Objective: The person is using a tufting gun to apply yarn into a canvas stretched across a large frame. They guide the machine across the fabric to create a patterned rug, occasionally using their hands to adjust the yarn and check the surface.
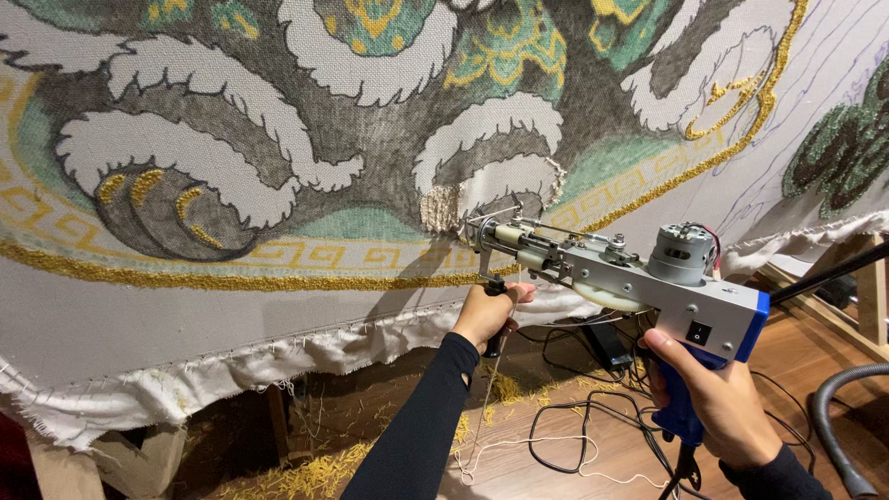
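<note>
Gripping a grey tufting gun [639, 278] with both hands, the person holds its needle end against the stretched backing cloth [278, 306], just beside a small patch of cream tufted loops [441, 207] at the lower edge of the printed pattern. The left hand [486, 313] is closed around the black front handle under the gun's nose, its black sleeve [417, 426] reaching up from below. The right hand [718, 398] is clamped on the blue rear grip, with the gun's motor [681, 252] sitting above it. A pale yarn strand [491, 407] hangs from the gun down to the wooden floor [556, 463], where black cables [574, 417] lie tangled among yellow yarn scraps [306, 477]. A grey hose [833, 417] curves along the floor at the right, near the wooden frame [870, 296].
</note>
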